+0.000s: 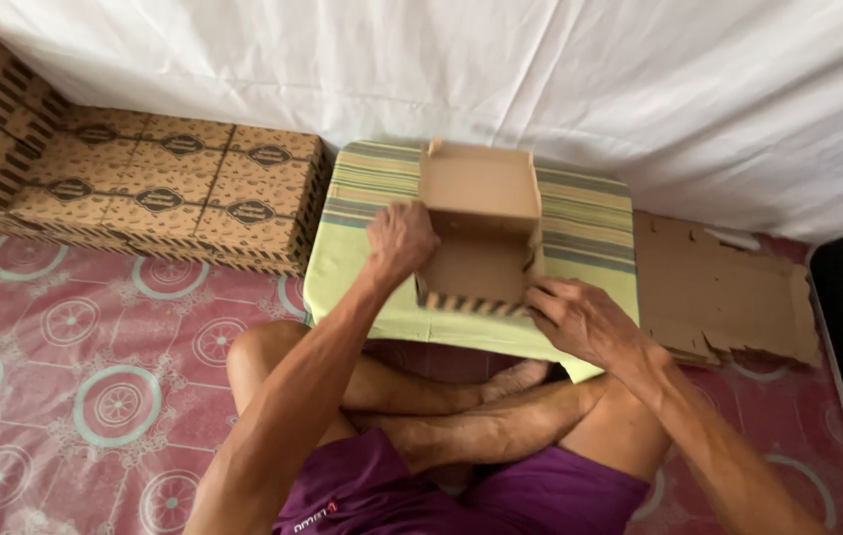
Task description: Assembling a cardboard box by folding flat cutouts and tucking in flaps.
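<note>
Box [481,233]: half-folded cardboard, sitting on the striped desk [580,213], open side up.
Left hand [399,241]: grip clamped on the left wall, holding it upright.
Right hand [585,319]: fingers pressed on the front corner, steadying it.
Flat blanks [724,292]: stacked just right of desk.
Finished boxes [168,188]: piled left.

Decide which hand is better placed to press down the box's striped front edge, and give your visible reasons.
Probably the right hand: its fingers already rest at the striped front edge of the cardboard box. The left hand is higher up, gripping the box's left wall, and seems to steady it.
</note>
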